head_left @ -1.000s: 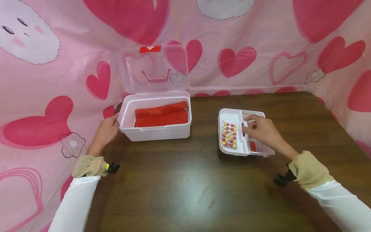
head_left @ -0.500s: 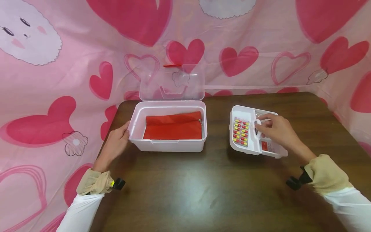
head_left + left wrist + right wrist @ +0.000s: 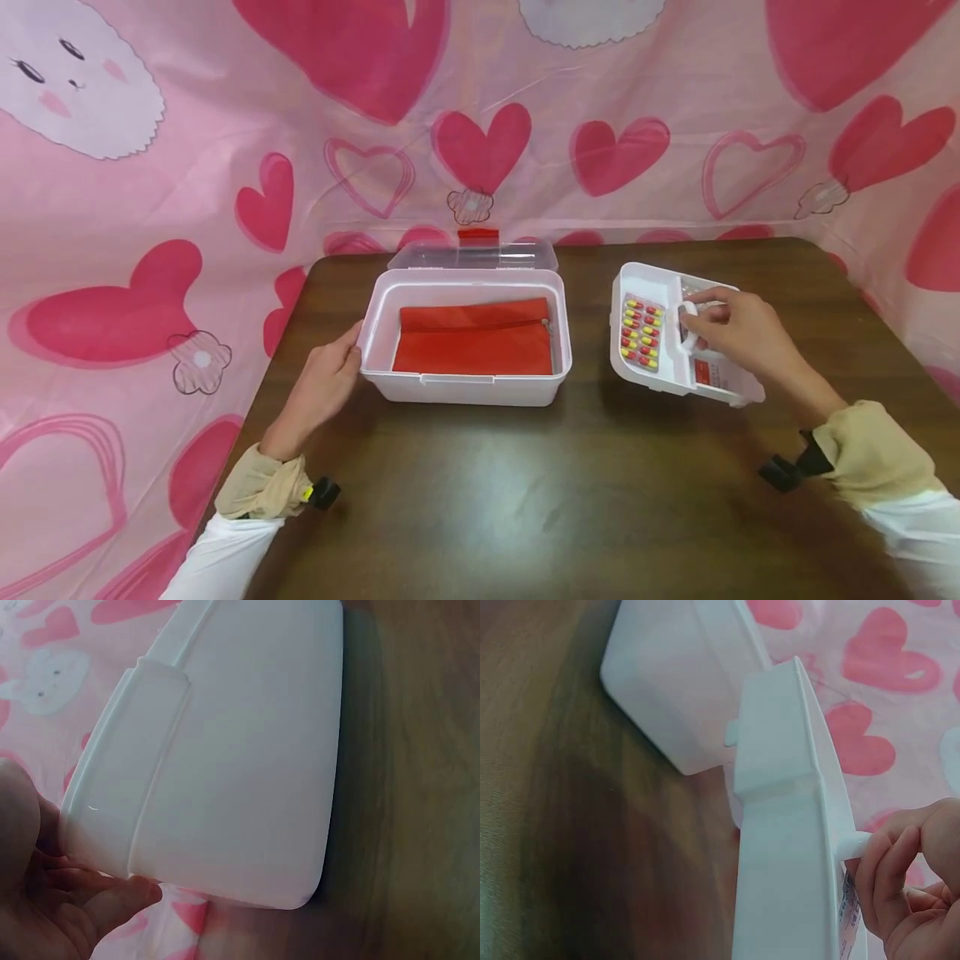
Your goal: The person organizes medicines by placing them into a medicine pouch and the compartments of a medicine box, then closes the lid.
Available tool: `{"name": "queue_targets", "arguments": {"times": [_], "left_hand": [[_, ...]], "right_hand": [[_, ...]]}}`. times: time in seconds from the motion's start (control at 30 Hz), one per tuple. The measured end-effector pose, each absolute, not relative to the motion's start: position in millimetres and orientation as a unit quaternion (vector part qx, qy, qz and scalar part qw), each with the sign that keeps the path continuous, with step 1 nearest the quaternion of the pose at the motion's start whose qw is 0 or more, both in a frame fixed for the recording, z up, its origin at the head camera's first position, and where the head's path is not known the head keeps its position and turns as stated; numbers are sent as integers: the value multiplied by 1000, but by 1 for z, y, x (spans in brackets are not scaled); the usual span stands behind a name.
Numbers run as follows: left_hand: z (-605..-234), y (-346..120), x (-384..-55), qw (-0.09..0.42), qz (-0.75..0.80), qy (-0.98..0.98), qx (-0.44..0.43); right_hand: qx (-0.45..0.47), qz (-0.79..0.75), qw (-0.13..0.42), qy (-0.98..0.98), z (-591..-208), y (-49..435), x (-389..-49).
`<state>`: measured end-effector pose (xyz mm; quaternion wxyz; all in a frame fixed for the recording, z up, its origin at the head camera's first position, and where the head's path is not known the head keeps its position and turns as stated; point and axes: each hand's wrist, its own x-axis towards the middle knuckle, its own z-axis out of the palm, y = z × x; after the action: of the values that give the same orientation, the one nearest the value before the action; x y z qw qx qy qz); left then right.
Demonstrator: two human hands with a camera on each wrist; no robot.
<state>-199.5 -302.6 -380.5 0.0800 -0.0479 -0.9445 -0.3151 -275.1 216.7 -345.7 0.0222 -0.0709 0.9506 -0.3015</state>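
My left hand (image 3: 324,383) grips the left rim of a white plastic first-aid box (image 3: 468,390); in the left wrist view the thumb lies under the lip at the corner of the box wall (image 3: 240,765). Inside the box lies a red zippered pouch (image 3: 472,337). The clear lid (image 3: 525,254) leans far back behind it. My right hand (image 3: 738,325) holds the small white handle (image 3: 853,845) of a white divided tray (image 3: 660,287), raised off the table and slightly tilted. A blister pack of red-and-yellow capsules (image 3: 642,332) lies in its left compartment; the right one is partly hidden by the hand.
The dark wooden table (image 3: 480,500) carries the box, with the tray to its right. A pink heart-patterned cloth (image 3: 622,75) hangs behind and along both sides. The lid's red tab (image 3: 478,234) is near the table's back edge.
The box has slid right and nearer with my left hand on it, while its lid has dropped backward from upright. The tray has shifted right in my right hand.
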Motion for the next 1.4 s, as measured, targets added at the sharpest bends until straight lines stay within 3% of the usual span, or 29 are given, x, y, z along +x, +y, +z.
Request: {"name": "queue_targets", "arguments": {"times": [0.23, 0.7, 1.17, 1.4], "left_hand": [[-386, -278, -192, 83, -319, -941, -70], [-389, -223, -185, 38, -372, -923, -90], [-396, -194, -191, 69, -366, -920, -118], [-394, -192, -192, 42, -379, -917, -115]], "right_hand": [[-64, -304, -4, 951, -329, 223, -276], [-67, -297, 26, 952, -301, 201, -276], [-145, -300, 39, 942, -293, 150, -279], [-159, -313, 47, 935, -296, 120, -281]]}}
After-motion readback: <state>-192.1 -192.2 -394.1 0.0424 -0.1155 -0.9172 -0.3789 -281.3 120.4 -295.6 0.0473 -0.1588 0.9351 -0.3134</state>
